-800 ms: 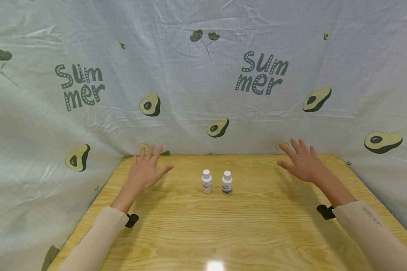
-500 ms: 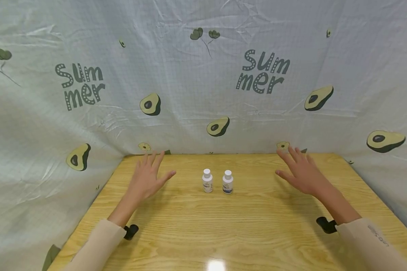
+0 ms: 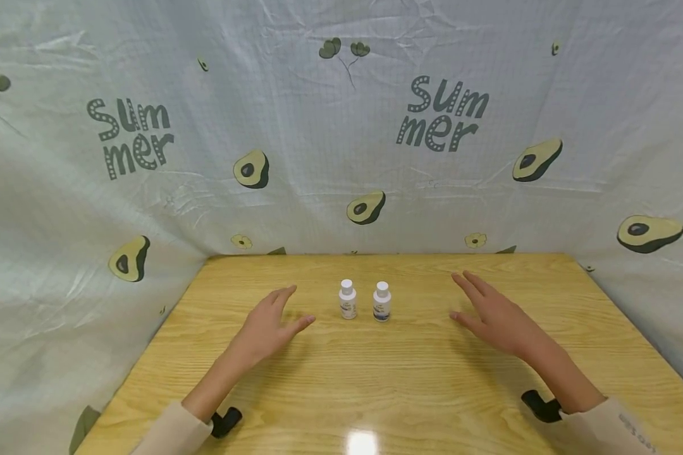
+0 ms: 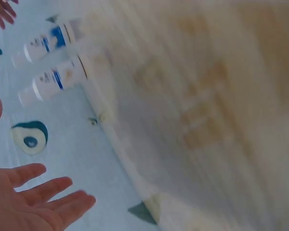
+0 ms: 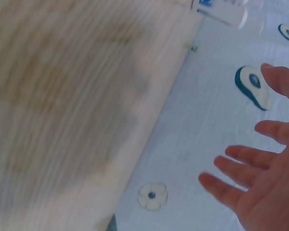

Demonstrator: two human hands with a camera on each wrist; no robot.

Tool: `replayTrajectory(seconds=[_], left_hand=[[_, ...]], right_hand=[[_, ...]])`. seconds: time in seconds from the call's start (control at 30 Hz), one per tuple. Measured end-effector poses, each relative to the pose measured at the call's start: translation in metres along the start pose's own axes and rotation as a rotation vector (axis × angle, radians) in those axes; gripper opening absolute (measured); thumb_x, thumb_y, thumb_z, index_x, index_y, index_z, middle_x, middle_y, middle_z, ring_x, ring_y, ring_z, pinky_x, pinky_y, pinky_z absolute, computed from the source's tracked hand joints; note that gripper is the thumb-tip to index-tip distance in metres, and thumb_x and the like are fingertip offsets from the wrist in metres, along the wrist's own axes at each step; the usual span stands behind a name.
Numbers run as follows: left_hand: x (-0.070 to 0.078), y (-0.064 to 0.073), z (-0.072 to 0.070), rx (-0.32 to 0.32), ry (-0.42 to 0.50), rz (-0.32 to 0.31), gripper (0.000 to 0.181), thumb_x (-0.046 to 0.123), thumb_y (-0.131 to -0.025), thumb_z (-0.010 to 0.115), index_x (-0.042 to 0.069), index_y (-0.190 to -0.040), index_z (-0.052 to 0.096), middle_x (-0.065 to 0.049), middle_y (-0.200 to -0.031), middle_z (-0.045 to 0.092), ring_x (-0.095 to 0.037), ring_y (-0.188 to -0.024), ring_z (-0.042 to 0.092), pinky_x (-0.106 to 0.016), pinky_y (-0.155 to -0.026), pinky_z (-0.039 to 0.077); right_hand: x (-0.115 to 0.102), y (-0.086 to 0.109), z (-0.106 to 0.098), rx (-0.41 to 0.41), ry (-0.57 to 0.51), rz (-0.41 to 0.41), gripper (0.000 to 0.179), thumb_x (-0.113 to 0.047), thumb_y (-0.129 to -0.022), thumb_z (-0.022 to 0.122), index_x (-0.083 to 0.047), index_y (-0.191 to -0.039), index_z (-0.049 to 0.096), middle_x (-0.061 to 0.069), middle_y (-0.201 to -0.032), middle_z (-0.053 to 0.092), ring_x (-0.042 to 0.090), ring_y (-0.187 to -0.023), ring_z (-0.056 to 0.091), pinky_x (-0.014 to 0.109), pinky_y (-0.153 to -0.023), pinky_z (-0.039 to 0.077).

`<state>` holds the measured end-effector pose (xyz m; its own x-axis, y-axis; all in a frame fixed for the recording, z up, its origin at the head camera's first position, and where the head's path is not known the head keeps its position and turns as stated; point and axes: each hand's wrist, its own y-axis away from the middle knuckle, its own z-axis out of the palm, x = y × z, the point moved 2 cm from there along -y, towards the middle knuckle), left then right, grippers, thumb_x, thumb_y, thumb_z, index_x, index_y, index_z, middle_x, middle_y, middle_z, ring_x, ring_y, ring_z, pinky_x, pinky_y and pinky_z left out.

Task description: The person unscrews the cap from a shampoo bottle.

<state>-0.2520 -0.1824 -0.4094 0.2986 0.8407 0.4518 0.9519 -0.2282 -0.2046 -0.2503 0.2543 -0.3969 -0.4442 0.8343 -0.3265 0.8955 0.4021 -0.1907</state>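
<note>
Left hand (image 3: 266, 330) and right hand (image 3: 494, 321), both empty with thumb and fingers apart, flank two white capped bottles (image 3: 348, 304) at mid-frame; gripping low and slowly should limit tipping.

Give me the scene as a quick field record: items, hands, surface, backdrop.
Items, head view: left white cylindrical capped bottle; right white cylindrical capped bottle
Item state: both upright, side by side, not touching
Print on bottles: too small to read
Left hand: holds nothing, nearer the bottles
Right hand: holds nothing, farther from the bottles
Surface: yellow-brown wood-grain table
Backdrop: pale wrinkled avocado-print fabric sheet
</note>
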Motion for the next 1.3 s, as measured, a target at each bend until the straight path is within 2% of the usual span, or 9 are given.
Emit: replayTrajectory(seconds=[0.13, 0.23, 0.37, 0.57, 0.77, 0.9, 1.0, 1.17, 1.3], left_hand=[[0.016, 0.008, 0.013, -0.029, 0.197, -0.038, 0.073, 0.057, -0.097, 0.065, 0.006, -0.149, 0.053, -0.021, -0.143, 0.061, -0.040, -0.131, 0.060, -0.056, -0.107, 0.049], [0.028, 0.011, 0.023, -0.049, 0.383, -0.061, 0.061, 0.049, -0.099, 0.068, 0.008, -0.144, 0.058, -0.019, -0.134, 0.067, -0.035, -0.123, 0.066, -0.050, -0.103, 0.054], [0.043, 0.009, 0.036, -0.101, 0.566, -0.055, 0.057, 0.041, -0.101, 0.067, 0.009, -0.146, 0.055, -0.019, -0.137, 0.066, -0.035, -0.124, 0.066, -0.047, -0.100, 0.056], [0.063, 0.002, 0.054, -0.191, 0.736, -0.038, 0.060, 0.032, -0.104, 0.063, 0.004, -0.154, 0.044, -0.024, -0.149, 0.055, -0.042, -0.133, 0.059, -0.046, -0.103, 0.054], [0.080, -0.009, 0.072, -0.249, 0.827, -0.043, 0.067, 0.027, -0.108, 0.055, 0.000, -0.162, 0.025, -0.027, -0.162, 0.037, -0.046, -0.147, 0.042, -0.055, -0.117, 0.040], [0.090, -0.017, 0.082, -0.293, 0.846, -0.069, 0.071, 0.027, -0.110, 0.051, 0.001, -0.165, 0.013, -0.025, -0.169, 0.024, -0.046, -0.154, 0.028, -0.058, -0.122, 0.030], [0.094, -0.025, 0.091, -0.292, 0.843, -0.103, 0.074, 0.028, -0.110, 0.052, 0.003, -0.165, 0.011, -0.023, -0.170, 0.019, -0.045, -0.157, 0.022, -0.058, -0.124, 0.026], [0.101, -0.039, 0.106, -0.251, 0.826, -0.147, 0.078, 0.022, -0.103, 0.064, 0.002, -0.164, 0.020, -0.025, -0.168, 0.025, -0.046, -0.155, 0.026, -0.057, -0.124, 0.028], [0.108, -0.050, 0.113, -0.204, 0.757, -0.139, 0.070, 0.011, -0.099, 0.068, -0.001, -0.158, 0.032, -0.026, -0.159, 0.041, -0.045, -0.148, 0.039, -0.058, -0.120, 0.034]], right_hand=[[-0.006, 0.000, 0.009, 0.009, -0.087, -0.022, 0.076, -0.042, -0.104, 0.061, -0.011, -0.164, 0.026, 0.024, -0.163, 0.035, 0.050, -0.144, 0.041, 0.068, -0.105, 0.043], [-0.009, -0.003, 0.014, 0.028, -0.137, -0.056, 0.073, -0.037, -0.104, 0.062, -0.007, -0.162, 0.030, 0.024, -0.157, 0.043, 0.047, -0.135, 0.052, 0.063, -0.102, 0.047], [-0.012, -0.008, 0.017, 0.033, -0.202, -0.075, 0.071, -0.035, -0.104, 0.063, -0.005, -0.161, 0.032, 0.024, -0.154, 0.047, 0.045, -0.128, 0.058, 0.059, -0.099, 0.052], [-0.013, -0.018, 0.024, 0.016, -0.251, -0.075, 0.070, -0.033, -0.105, 0.063, -0.004, -0.161, 0.032, 0.025, -0.154, 0.048, 0.045, -0.131, 0.057, 0.059, -0.101, 0.051], [-0.014, -0.026, 0.026, 0.015, -0.292, -0.072, 0.070, -0.025, -0.103, 0.066, -0.004, -0.160, 0.032, 0.025, -0.152, 0.049, 0.045, -0.132, 0.056, 0.059, -0.103, 0.051], [-0.013, -0.030, 0.027, 0.013, -0.320, -0.076, 0.070, -0.023, -0.102, 0.067, -0.004, -0.160, 0.032, 0.026, -0.151, 0.050, 0.046, -0.132, 0.056, 0.059, -0.103, 0.051], [-0.012, -0.034, 0.029, 0.005, -0.345, -0.078, 0.070, -0.025, -0.103, 0.067, -0.003, -0.160, 0.033, 0.027, -0.149, 0.051, 0.047, -0.131, 0.057, 0.060, -0.102, 0.051], [-0.010, -0.040, 0.032, -0.018, -0.397, -0.072, 0.070, -0.029, -0.103, 0.066, -0.003, -0.159, 0.034, 0.029, -0.150, 0.050, 0.047, -0.132, 0.057, 0.060, -0.104, 0.049], [-0.009, -0.045, 0.035, -0.026, -0.433, -0.068, 0.070, -0.027, -0.102, 0.067, -0.003, -0.159, 0.034, 0.029, -0.151, 0.049, 0.046, -0.133, 0.056, 0.060, -0.105, 0.049]])
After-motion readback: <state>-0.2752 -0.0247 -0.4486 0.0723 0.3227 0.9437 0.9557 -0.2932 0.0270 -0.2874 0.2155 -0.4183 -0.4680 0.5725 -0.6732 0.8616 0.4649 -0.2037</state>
